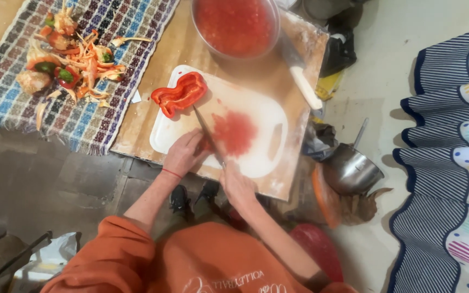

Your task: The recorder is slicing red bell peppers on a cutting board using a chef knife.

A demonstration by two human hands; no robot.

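The chopped pepper (234, 132) lies as a red heap mid-way on the white board (270, 111), with 1 uncut pepper piece (180, 93) at the board's far left corner. The right hand (236, 184) is closed around the handle of a knife (208, 135), its blade running up beside the heap toward the uncut piece. The left hand (184, 153) rests on the board with fingers curled and bunched close to the blade, pressing down something too hidden to name.

The likeliest trouble, as I judge it, is a nick: those fingertips sit just beside the edge, and wet pepper could slide under pressure. The board lies on a wooden slab (291, 179) whose near edge overhangs, so hard chopping could tip or shift it. A bowl (236, 26) of red pulp stands near the slab's far edge, and a second knife (302, 76) lies beside it; a jolt could spill either. Peelings (71, 57) sit on the checked cloth (6, 92), well apart
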